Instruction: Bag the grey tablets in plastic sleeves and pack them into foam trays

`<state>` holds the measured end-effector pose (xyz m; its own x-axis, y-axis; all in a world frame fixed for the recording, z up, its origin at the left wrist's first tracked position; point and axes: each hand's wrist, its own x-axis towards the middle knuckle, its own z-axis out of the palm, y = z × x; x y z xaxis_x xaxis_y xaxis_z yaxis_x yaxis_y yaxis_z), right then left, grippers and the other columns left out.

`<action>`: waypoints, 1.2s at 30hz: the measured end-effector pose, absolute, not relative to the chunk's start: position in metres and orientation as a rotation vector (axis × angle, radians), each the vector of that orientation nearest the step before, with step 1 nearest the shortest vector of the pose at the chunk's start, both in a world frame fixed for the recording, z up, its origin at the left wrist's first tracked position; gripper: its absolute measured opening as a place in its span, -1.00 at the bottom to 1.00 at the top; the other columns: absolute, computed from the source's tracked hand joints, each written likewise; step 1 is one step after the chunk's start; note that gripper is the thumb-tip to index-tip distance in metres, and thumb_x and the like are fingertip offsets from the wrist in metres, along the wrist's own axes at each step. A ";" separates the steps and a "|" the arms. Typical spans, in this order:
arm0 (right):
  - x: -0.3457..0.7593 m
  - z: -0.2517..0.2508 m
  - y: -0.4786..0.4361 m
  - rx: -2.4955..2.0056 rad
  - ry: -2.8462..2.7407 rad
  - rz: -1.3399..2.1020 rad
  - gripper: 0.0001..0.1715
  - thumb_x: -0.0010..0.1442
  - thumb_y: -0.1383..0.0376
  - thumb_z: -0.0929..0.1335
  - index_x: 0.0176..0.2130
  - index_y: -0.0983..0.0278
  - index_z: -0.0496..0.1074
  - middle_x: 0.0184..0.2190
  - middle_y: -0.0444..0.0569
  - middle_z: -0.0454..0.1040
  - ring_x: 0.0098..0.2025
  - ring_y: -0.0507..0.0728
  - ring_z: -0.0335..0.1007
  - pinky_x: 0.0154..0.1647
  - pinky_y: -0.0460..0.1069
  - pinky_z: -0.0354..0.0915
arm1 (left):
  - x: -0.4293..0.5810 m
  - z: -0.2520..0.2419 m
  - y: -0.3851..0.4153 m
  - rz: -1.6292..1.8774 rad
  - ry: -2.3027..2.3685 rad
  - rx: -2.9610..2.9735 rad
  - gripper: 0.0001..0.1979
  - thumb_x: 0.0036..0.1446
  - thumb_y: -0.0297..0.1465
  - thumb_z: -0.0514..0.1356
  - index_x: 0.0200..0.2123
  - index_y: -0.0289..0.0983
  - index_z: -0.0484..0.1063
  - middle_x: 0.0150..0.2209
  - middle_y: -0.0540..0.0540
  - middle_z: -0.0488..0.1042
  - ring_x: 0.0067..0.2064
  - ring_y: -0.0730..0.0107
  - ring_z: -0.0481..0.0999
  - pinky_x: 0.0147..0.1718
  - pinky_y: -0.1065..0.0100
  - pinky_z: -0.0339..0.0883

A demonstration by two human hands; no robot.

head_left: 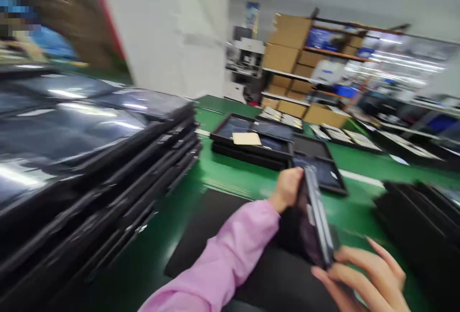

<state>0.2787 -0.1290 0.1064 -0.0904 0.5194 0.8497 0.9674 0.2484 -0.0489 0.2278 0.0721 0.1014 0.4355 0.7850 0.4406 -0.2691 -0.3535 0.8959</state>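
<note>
A thin, dark, glossy tablet-like panel [312, 221] with silvery edges stands tilted on edge between my two hands. At its far end, my left hand [287, 188], in a pink sleeve, is closed around it. The near lower corner is pinched by my right hand [362, 273], thumb on one side and fingers on the other. Two pale strips run along its edge; blur hides whether it is one panel or two together. Below it lie flat black mats [208, 225] on the green tabletop [172, 221].
On the left rises a tall stack of black trays [118, 192] with glossy wrapped panels. Ahead sit black trays [251, 156] with dark panels and a beige card [246, 138]. More black pieces [417, 225] are piled at right. Behind stand shelves with cardboard boxes [287, 43]. Someone is partly visible far left.
</note>
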 end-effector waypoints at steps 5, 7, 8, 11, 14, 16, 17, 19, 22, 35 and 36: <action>0.255 0.141 -0.124 -1.469 -1.660 -0.544 -0.60 0.41 0.14 0.38 -0.45 0.18 0.35 -0.48 -0.22 0.46 -0.48 -0.01 0.47 0.16 0.05 0.33 | 0.238 0.084 0.086 1.096 0.368 1.414 -0.26 0.00 0.43 -0.11 -0.65 -0.14 0.06 -0.68 0.06 0.08 -0.59 0.47 0.07 -0.60 0.31 -0.02; 0.257 0.142 -0.124 -1.433 -1.592 -0.460 -0.60 0.41 0.14 0.39 -0.45 0.19 0.33 -0.49 -0.24 0.49 -0.49 -0.02 0.48 0.13 0.07 0.36 | 0.241 0.080 0.091 1.124 0.359 1.365 -0.24 -0.05 0.45 -0.05 -0.68 -0.15 0.10 -0.70 0.04 0.10 -0.61 0.46 0.08 -0.61 0.29 -0.05; 0.258 0.141 -0.125 -1.413 -1.561 -0.444 -0.61 0.40 0.15 0.40 -0.45 0.20 0.33 -0.50 -0.24 0.52 -0.49 -0.02 0.48 0.13 0.09 0.37 | 0.242 0.079 0.092 1.137 0.359 1.345 -0.23 -0.08 0.46 -0.02 -0.69 -0.16 0.10 -0.71 0.04 0.11 -0.62 0.46 0.09 -0.61 0.29 -0.05; 0.262 0.136 -0.133 -1.333 -1.513 -0.468 -0.61 0.39 0.16 0.42 -0.44 0.21 0.32 -0.54 -0.25 0.56 -0.53 -0.01 0.49 0.21 0.14 0.33 | 0.240 0.081 0.091 1.150 0.354 1.319 -0.22 -0.12 0.46 0.00 -0.71 -0.17 0.09 -0.72 0.03 0.12 -0.63 0.46 0.11 -0.60 0.28 -0.05; 0.266 0.133 -0.139 -1.267 -1.580 -0.469 -0.63 0.38 0.16 0.43 -0.42 0.21 0.33 -0.56 -0.26 0.58 -0.58 -0.01 0.48 0.30 0.20 0.25 | 0.239 0.084 0.089 1.150 0.343 1.318 -0.23 -0.09 0.45 0.01 -0.72 -0.17 0.11 -0.73 0.02 0.13 -0.64 0.45 0.11 -0.60 0.28 -0.06; 0.267 0.133 -0.140 -1.236 -1.625 -0.479 -0.67 0.38 0.19 0.43 -0.40 0.20 0.35 -0.57 -0.28 0.59 -0.61 -0.01 0.47 0.34 0.20 0.20 | 0.239 0.085 0.088 1.141 0.332 1.315 -0.23 -0.09 0.45 0.02 -0.72 -0.17 0.12 -0.73 0.02 0.14 -0.65 0.46 0.11 -0.61 0.28 -0.08; 0.266 0.133 -0.140 -1.227 -1.629 -0.489 -0.68 0.39 0.20 0.43 -0.39 0.20 0.36 -0.57 -0.28 0.59 -0.62 -0.01 0.46 0.35 0.20 0.19 | 0.239 0.085 0.087 1.138 0.326 1.319 -0.23 -0.09 0.44 0.02 -0.71 -0.17 0.13 -0.73 0.02 0.14 -0.65 0.46 0.11 -0.61 0.29 -0.08; 0.264 0.132 -0.138 -1.218 -1.612 -0.494 -0.68 0.38 0.20 0.43 -0.39 0.19 0.35 -0.58 -0.29 0.59 -0.64 -0.01 0.44 0.35 0.21 0.20 | 0.238 0.085 0.087 1.144 0.313 1.339 -0.23 -0.06 0.43 0.00 -0.71 -0.17 0.13 -0.73 0.02 0.16 -0.65 0.46 0.11 -0.61 0.29 -0.07; 0.261 0.128 -0.134 -1.223 -1.596 -0.470 -0.68 0.40 0.18 0.41 -0.39 0.19 0.38 -0.58 -0.28 0.60 -0.63 0.00 0.45 0.32 0.20 0.22 | 0.237 0.086 0.086 1.143 0.295 1.360 -0.24 -0.03 0.41 -0.01 -0.70 -0.17 0.13 -0.73 0.02 0.16 -0.66 0.46 0.13 -0.63 0.30 -0.04; 0.250 0.109 -0.119 -1.330 -1.443 -0.677 -0.85 0.19 0.37 0.42 -0.20 0.16 0.47 -0.42 -0.18 0.58 -0.43 0.07 0.46 0.15 0.15 0.34 | 0.239 0.080 0.090 1.148 0.303 1.310 -0.27 0.01 0.37 0.02 -0.69 -0.17 0.17 -0.74 0.03 0.13 -0.68 0.48 0.09 -0.68 0.31 -0.08; 0.249 0.110 -0.118 -1.329 -1.455 -0.641 -0.80 0.16 0.41 0.41 -0.19 0.16 0.46 -0.43 -0.19 0.59 -0.43 0.06 0.48 0.16 0.14 0.33 | 0.240 0.079 0.090 1.156 0.301 1.310 -0.29 0.05 0.35 0.01 -0.69 -0.17 0.18 -0.74 0.03 0.14 -0.68 0.48 0.08 -0.68 0.31 -0.08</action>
<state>0.2491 -0.1184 0.1097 0.1283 0.3955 0.9095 0.9381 0.2492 -0.2407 0.2398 0.0905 0.0793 0.4545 0.7895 0.4124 -0.4886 -0.1661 0.8565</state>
